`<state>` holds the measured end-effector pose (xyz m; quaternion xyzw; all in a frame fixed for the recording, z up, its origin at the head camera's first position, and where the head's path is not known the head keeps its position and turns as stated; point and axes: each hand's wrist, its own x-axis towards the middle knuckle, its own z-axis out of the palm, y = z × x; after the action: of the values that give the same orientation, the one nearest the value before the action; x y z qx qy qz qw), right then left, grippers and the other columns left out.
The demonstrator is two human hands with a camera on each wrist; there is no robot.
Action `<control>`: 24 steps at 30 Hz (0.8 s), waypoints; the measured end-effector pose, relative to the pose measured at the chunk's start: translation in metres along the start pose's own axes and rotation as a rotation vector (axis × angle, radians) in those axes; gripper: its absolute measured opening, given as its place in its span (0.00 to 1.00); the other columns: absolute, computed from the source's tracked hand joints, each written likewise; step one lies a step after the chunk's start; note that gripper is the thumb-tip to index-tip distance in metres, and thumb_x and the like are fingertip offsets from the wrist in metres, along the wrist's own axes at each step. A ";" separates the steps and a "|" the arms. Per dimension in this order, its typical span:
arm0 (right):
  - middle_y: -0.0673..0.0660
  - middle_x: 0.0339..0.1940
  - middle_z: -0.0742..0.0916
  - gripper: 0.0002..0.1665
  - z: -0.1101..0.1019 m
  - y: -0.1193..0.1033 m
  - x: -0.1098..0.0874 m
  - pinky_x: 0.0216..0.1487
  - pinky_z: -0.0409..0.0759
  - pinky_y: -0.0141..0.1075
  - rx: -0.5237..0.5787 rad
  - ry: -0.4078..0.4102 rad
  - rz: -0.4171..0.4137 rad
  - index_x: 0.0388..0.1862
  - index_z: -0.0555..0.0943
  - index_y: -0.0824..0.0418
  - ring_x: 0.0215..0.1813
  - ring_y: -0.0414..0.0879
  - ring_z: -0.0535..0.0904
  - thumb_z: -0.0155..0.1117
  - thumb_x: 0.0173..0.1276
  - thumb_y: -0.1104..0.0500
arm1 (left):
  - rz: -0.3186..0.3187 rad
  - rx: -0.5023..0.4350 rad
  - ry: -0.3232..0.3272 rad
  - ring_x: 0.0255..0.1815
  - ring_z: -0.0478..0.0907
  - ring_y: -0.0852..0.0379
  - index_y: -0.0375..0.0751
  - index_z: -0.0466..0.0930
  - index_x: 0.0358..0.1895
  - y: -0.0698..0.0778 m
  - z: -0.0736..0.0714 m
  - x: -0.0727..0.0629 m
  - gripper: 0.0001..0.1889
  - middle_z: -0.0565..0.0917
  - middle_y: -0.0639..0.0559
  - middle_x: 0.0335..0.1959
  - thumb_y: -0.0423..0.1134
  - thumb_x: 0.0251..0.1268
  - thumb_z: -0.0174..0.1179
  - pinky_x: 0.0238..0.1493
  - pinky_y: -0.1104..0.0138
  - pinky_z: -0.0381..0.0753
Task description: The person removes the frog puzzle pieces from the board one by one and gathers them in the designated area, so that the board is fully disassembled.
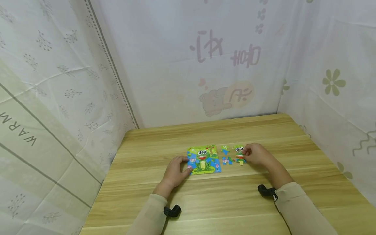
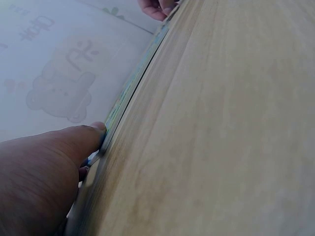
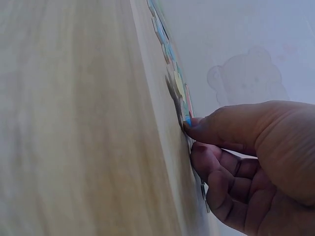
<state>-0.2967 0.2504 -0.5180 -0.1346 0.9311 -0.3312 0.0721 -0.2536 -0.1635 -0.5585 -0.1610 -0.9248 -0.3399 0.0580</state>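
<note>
A square puzzle board (image 1: 203, 164) with a green frog picture lies flat on the table. My left hand (image 1: 175, 172) grips its left side, the thumb (image 2: 88, 137) at the near corner and the fingers farther up the edge. To the right, my right hand (image 1: 256, 154) pinches a small frog jigsaw piece (image 3: 188, 119) between thumb and fingertips, low over the table; the fingers hide part of it. By that hand lie a piece with the frog's eyes (image 1: 238, 149) and one with its yellow belly (image 1: 241, 162). Two blue and green pieces (image 1: 225, 150) sit closer to the board.
The wooden table (image 1: 211, 202) runs back to a printed curtain (image 1: 173, 81), with more cloth hanging at the left and right. A black wrist camera (image 1: 172, 211) sits on the left sleeve and another black camera (image 1: 266, 191) on the right sleeve.
</note>
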 end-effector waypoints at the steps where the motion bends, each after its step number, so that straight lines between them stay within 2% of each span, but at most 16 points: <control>1: 0.53 0.34 0.84 0.02 0.000 0.001 0.000 0.40 0.81 0.39 0.003 0.000 0.005 0.38 0.85 0.61 0.38 0.48 0.79 0.71 0.69 0.66 | -0.001 0.000 -0.001 0.71 0.72 0.46 0.43 0.79 0.65 0.000 0.000 0.000 0.25 0.81 0.51 0.62 0.47 0.70 0.71 0.76 0.51 0.67; 24: 0.53 0.34 0.85 0.04 -0.002 0.006 -0.001 0.42 0.82 0.41 0.055 -0.003 0.018 0.39 0.87 0.63 0.38 0.47 0.80 0.70 0.69 0.69 | -0.006 0.003 -0.002 0.72 0.71 0.46 0.43 0.80 0.64 0.000 0.000 0.000 0.24 0.81 0.51 0.63 0.47 0.70 0.71 0.77 0.51 0.67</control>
<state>-0.2974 0.2566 -0.5207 -0.1248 0.9226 -0.3560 0.0803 -0.2535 -0.1634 -0.5579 -0.1584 -0.9258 -0.3386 0.0563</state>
